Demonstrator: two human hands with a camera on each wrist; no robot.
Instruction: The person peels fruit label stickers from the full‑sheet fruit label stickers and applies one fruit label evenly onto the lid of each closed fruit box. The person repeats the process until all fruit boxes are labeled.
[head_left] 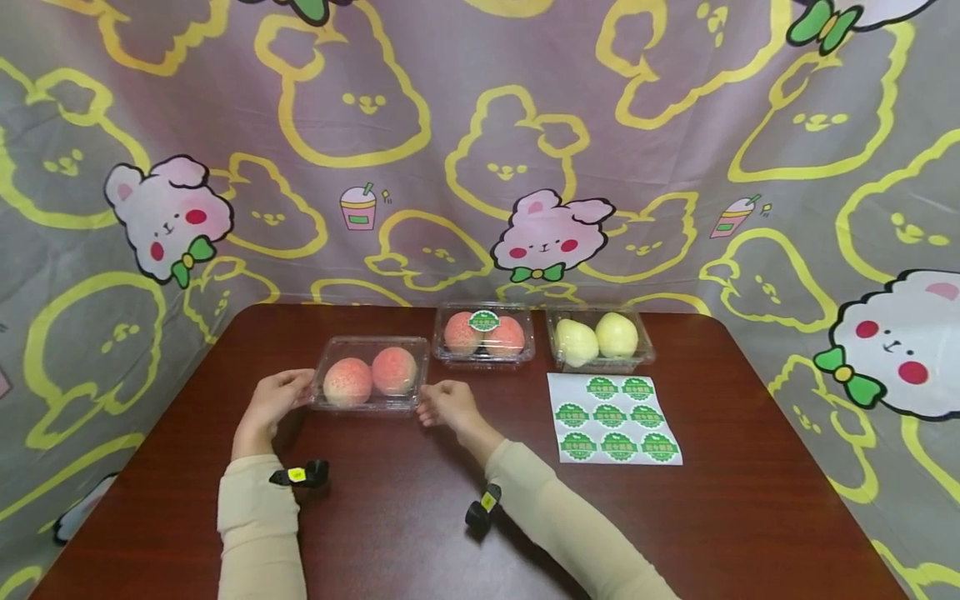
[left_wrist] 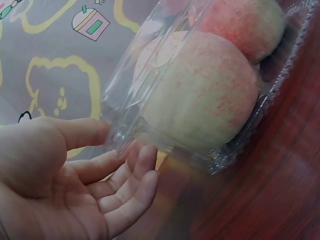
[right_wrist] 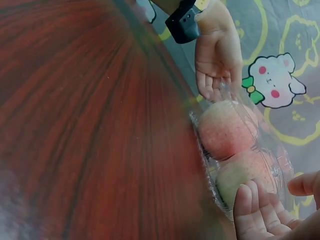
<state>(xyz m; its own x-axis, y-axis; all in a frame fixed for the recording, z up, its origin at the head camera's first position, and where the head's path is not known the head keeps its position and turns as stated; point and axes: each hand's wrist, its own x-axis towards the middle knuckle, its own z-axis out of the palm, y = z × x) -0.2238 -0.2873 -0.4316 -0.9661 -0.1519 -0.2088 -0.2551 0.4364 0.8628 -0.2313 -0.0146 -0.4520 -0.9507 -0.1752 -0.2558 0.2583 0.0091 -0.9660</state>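
A clear plastic clamshell box (head_left: 367,407) with two peaches, one (head_left: 347,383) paler at its lower part, lies toward the left of the table. My left hand (head_left: 272,407) holds its left end, thumb and fingertips right at the corner. At the opposite end, my right hand (head_left: 454,408) grips the lower right corner. In the left wrist view, the box's ridged rim (left_wrist: 280,85) runs beside the left hand (left_wrist: 95,180). The right wrist view has the box between both hands, with the right fingers (right_wrist: 257,212) overlapping the nearer peach. No label shows on its lid.
Behind stands another peach box (head_left: 483,360) bearing a round green label (head_left: 483,322). Right of it is a box of pale yellow-green fruit (head_left: 617,335). A white sheet (head_left: 564,387) with several green labels lies before that. Patterned cloth (head_left: 420,192) hangs along the table's back edge.
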